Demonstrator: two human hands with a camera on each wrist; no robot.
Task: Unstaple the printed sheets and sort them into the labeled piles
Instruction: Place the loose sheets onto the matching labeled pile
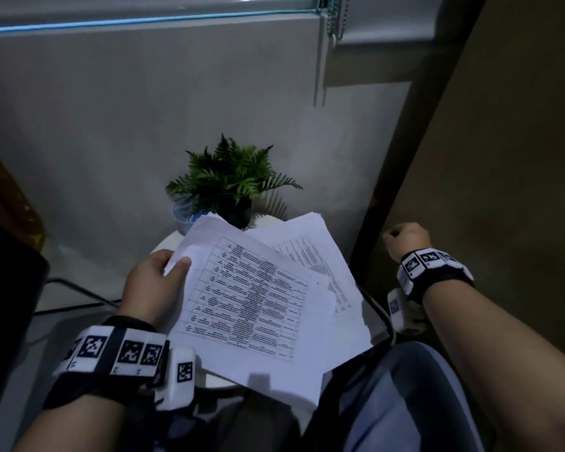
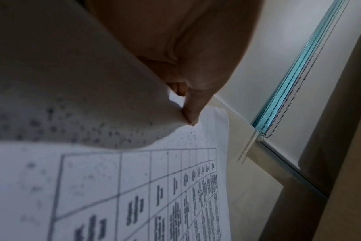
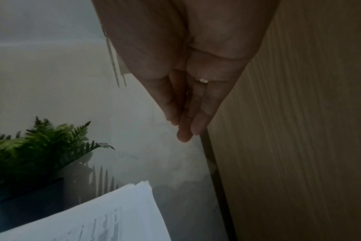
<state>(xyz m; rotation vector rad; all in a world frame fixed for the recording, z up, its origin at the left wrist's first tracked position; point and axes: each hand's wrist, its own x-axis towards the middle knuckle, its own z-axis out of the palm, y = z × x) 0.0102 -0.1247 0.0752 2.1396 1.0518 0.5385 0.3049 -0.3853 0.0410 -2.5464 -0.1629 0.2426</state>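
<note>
**Left hand holds the printed pages, right hand is off to the side**

The left hand (image 1: pixel 150 282) grips the printed sheets (image 1: pixel 248 301) at their near-left corner, thumb on top and fingers under. The top page shows a table of small print. The sheets hang over the near edge of a small round white table (image 1: pixel 167 244). More pages (image 1: pixel 313 252) fan out toward the table's right edge. A green fern plant (image 1: pixel 232 177) in a dark pot stands at the far edge. The right hand (image 1: pixel 405 238) is well apart from the paper, out past the table's right side. It holds nothing. I cannot tell whether its fingers are curled or straight.
</note>
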